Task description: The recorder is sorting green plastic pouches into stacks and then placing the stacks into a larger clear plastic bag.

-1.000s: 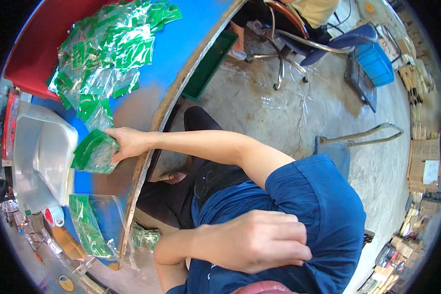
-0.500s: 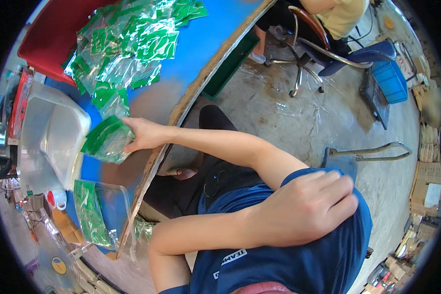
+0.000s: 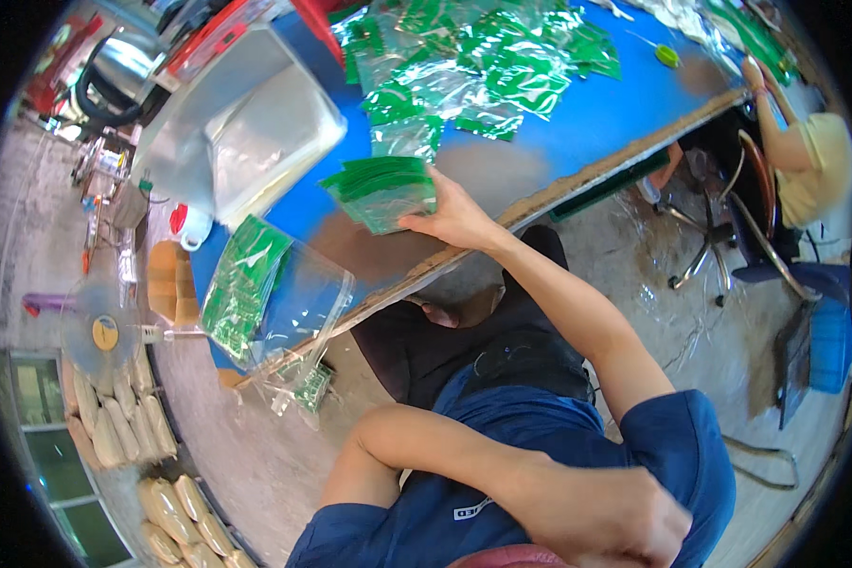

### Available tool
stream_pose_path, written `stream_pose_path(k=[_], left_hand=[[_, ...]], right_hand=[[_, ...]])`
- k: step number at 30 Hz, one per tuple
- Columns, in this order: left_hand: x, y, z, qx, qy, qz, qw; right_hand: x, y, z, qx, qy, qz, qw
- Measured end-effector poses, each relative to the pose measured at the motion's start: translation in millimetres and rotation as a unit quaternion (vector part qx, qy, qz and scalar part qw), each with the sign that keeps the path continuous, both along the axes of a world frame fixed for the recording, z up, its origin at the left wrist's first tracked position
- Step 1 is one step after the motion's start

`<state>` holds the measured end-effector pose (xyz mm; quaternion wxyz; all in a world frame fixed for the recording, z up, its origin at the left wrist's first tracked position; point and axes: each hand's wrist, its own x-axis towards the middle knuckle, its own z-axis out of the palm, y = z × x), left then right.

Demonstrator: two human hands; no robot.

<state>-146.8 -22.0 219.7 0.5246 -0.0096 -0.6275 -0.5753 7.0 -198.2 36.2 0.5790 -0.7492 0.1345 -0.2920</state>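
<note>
A fanned stack of small clear plastic bags with green printing is pinched between the thumb and fingers of my right hand, just above the blue table. My left hand is curled into a fist across my chest, close to my right sleeve. Its edge is blurred and its palm is turned away, so whatever it may hold is hidden. Beyond the stack spreads a heap of similar green-and-clear bags. A larger clear bag with green-printed packets inside lies near the table's left corner.
A translucent plastic bin stands left of the heap on the blue table. Beside it are a white mug with red and a fan. At the right, another person sits by the table; a blue crate is on the floor.
The view has swung left, so the table shows farther right. My right hand keeps its hold on the bag stack. My left fist has moved down, lower across my chest.
</note>
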Motion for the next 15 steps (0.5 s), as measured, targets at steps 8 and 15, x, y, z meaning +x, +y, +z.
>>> stream_pose_path(k=[8,15], left_hand=[[126.0,-13.4,-103.7,0.208,0.004,0.698,0.685],[252.5,-32.5,-183.9,0.190,-0.135,0.698,0.677]], right_hand=[[-23.2,-32.9,19.5,0.138,0.034,0.071,0.987],[-14.0,-28.4,-1.2,-0.084,0.069,0.121,0.987]])
